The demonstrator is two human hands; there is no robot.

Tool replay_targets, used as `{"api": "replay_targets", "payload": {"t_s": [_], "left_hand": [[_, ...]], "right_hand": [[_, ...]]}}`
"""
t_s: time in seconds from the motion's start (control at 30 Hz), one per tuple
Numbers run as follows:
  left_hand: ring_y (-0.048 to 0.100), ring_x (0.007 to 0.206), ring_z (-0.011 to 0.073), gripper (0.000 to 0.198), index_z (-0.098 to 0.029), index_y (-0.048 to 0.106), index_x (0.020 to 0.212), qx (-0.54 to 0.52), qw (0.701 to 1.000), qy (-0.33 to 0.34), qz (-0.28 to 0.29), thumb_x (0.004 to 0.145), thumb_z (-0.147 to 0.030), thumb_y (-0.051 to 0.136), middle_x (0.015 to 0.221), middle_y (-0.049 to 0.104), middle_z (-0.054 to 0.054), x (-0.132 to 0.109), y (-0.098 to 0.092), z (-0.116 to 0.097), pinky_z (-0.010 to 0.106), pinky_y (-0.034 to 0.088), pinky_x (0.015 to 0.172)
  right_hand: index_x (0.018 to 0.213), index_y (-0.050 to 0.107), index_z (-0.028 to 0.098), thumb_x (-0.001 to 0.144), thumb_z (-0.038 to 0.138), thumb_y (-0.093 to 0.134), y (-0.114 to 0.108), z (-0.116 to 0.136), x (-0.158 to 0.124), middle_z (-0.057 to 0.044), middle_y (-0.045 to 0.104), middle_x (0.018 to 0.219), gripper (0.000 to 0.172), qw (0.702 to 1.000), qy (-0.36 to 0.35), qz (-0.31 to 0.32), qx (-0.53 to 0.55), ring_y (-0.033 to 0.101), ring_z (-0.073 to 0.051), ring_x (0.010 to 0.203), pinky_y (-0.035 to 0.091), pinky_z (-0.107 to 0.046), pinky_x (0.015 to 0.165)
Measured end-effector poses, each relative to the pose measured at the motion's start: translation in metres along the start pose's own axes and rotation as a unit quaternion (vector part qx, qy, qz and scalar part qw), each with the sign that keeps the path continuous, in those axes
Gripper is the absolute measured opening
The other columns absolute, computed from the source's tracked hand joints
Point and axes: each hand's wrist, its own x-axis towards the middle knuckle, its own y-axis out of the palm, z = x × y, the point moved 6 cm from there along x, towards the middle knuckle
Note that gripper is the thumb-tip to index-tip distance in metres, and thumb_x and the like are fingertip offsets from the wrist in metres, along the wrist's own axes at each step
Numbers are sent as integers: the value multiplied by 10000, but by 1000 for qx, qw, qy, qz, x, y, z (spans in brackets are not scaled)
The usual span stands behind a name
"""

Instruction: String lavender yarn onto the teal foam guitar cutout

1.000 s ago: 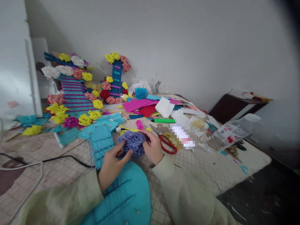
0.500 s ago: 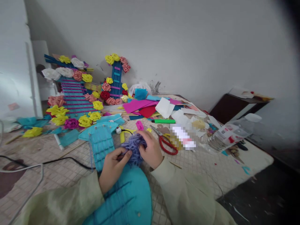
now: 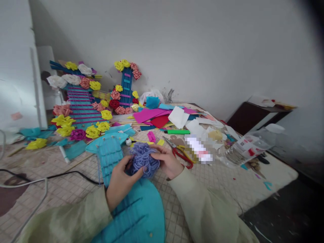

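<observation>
Between my two hands is a loose ball of purple-blue yarn (image 3: 144,158). My left hand (image 3: 123,180) grips its left side, thumb across the front and fingers bent behind. On the right, my right hand (image 3: 168,160) is closed on the ball's edge, with its thumb and fingers on the strands. Below and behind the hands lies a turquoise guitar-shaped craft piece (image 3: 141,212), its neck (image 3: 110,153) strung with blue thread and pointing away from me. Part of its body is hidden by my left arm.
Red-handled scissors (image 3: 182,155) lie right of my hands. Farther back are a green marker (image 3: 177,132), coloured paper sheets (image 3: 146,114) and flower-decorated craft pieces (image 3: 81,103). A clear plastic bottle (image 3: 249,146) lies at the right. A black cable (image 3: 76,172) crosses the left side.
The yarn ball shows more fully, with my hands spread farther around it. My right hand has shifted right and down, from the top of the ball to its right side.
</observation>
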Motion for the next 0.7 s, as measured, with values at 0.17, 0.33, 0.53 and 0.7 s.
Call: {"api": "replay_targets", "payload": {"t_s": [0.17,0.33,0.53,0.7], "left_hand": [[530,625,165,74,-178,591,664,23,998,41,29,651,-250,577,658,579,0,-3,4,-10,275,415,584],[506,577,143,78,-185,576,569,27,997,58,40,641,-213,566,606,555,-18,-7,4,-14,252,381,543],[549,646,166,198,-176,596,751,-3,1000,25,17,680,-361,583,687,602,-3,-1,-3,-5,261,443,590],[537,588,150,238,-169,597,689,-25,1000,3,17,705,-405,572,624,590,-13,2,-2,-2,245,449,545]], "right_hand": [[811,626,123,561,247,629,8,-3,-3,57,455,464,280,985,96,60,132,427,-60,445,350,-183,488],[788,639,110,625,267,518,4,2,-4,58,406,391,257,971,116,80,194,351,-64,382,339,-192,470],[956,613,161,562,83,532,8,10,-7,-12,654,711,409,975,75,111,176,584,-133,684,422,-234,647],[1013,594,177,606,125,644,13,6,-10,-22,665,764,413,988,43,129,75,604,-140,714,435,-254,666]]}}
